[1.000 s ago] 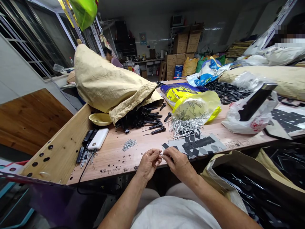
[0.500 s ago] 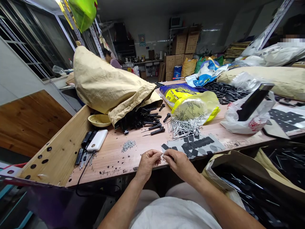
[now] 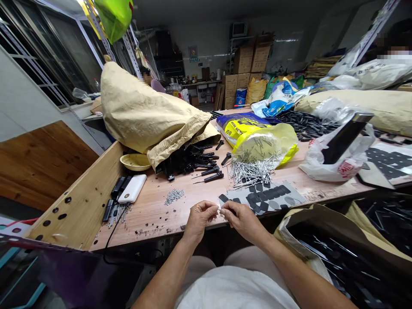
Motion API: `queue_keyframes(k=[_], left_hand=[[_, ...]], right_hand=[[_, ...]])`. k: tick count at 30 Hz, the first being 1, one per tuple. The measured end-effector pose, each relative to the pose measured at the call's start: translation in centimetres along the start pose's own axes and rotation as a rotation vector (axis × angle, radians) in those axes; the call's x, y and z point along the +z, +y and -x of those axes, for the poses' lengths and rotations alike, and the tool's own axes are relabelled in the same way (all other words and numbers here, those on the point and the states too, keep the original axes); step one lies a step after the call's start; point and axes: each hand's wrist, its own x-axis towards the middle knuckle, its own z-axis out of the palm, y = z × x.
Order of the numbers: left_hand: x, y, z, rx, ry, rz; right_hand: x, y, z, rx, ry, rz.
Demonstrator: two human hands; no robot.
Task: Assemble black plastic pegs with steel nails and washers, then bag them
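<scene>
My left hand (image 3: 200, 218) and my right hand (image 3: 240, 219) meet at the near edge of the wooden bench (image 3: 151, 210), fingertips pinched together on a small metal piece I can barely make out. Just beyond them lies a grey sheet of black stick-on pads (image 3: 262, 195). A heap of shiny metal pins (image 3: 249, 171) spills from a yellow plastic bag (image 3: 260, 139). Black handled parts (image 3: 193, 161) pour out from under a tan paper sack (image 3: 144, 113). A little pile of tiny silver bits (image 3: 174, 195) lies left of my hands.
A white power bank (image 3: 132, 188) with a cable, a yellow dish (image 3: 135, 161) and loose pins sit at the left. A white bag holding a black block (image 3: 341, 148) stands right. An open sack of finished black parts (image 3: 337, 253) is by my right knee. Another person (image 3: 151, 79) sits behind the sack.
My hands have stayed pinched together at the bench edge, shifting only slightly; the view wobbled a little. Nothing on the bench has moved.
</scene>
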Motion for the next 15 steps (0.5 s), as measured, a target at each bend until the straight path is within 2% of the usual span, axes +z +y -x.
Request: queue_keyframes(k=[15], left_hand=[[0.71,0.20,0.29,-0.063,0.010,0.132]], right_hand=[[0.56,0.66,-0.02,-0.041,0.075,0.059]])
